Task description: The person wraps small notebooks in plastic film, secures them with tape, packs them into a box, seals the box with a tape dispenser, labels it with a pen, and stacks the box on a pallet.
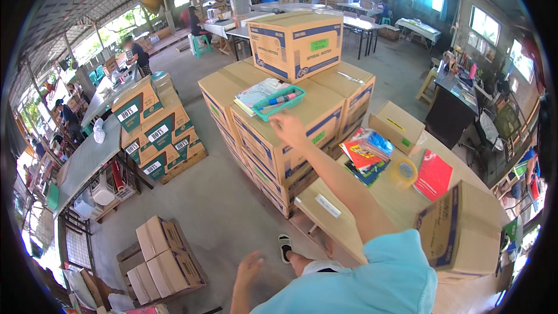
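While the person stands beside a wooden table, the right hand is stretched forward over a stack of large cardboard boxes. Its fingers are loosely curled and grasp nothing. The green plastic basket sits just beyond that hand, at about 12 o'clock from it, near but apart from the fingertips. It rests on the top of the box stack and holds pens or markers. Touching the basket at its 9 o'clock side lies a small pile of notebooks. Behind both, at 12 o'clock, a single printed carton stands on top of the stack.

The left hand hangs low, at about 7 o'clock from the right hand and well apart from the basket. It is open with the fingers relaxed, holding nothing, above the concrete floor.

On the table, at 4 o'clock from the right hand, lie colourful booklets, a roll of clear tape and a red book. A closed carton stands at the table's near end, at roughly 5 o'clock. More boxes sit on a pallet on the floor at 7 o'clock.
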The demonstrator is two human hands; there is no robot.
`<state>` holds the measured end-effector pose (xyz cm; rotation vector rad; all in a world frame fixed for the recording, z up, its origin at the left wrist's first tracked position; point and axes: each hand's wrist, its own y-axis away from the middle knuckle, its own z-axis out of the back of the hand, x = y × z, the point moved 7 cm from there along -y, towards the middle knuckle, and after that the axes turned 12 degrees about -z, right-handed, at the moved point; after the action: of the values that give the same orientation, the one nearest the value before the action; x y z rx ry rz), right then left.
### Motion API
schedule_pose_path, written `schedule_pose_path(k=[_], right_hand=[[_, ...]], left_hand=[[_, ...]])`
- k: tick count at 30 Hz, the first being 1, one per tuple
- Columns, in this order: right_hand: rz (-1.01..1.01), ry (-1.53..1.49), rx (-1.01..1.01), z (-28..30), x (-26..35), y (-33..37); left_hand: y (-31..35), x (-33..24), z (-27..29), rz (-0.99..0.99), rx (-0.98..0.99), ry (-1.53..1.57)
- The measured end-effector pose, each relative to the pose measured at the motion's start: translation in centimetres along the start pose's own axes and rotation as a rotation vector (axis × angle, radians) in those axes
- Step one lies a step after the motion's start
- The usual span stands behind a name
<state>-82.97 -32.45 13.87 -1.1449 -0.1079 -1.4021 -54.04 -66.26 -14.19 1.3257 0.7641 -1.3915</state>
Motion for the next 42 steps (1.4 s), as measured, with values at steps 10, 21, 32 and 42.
schedule_pose_path(k=[10, 21, 32, 42], right_hand=[[-0.097, 0.205, 0.179, -11.2, -7.5, -13.8], [-0.472, -1.366, -0.399, 8.5, -14.4, 2.0], [-0.898, -0.861, -0.698, 7.8, -9.5, 14.1], [-0.729, -0.672, -0.736, 10.0, -1.0, 9.9]], left_hand=[[-18.4, -15.0, 11.0, -0.215, -0.302, -0.196], [-54.1, -42.0, -11.6, -0.972, 0.153, -0.702], [-59.2, -43.1, -14.6, -1.08, 0.353, -0.651], [-31.9, -38.5, -18.2, -0.553, 0.987, 0.757]])
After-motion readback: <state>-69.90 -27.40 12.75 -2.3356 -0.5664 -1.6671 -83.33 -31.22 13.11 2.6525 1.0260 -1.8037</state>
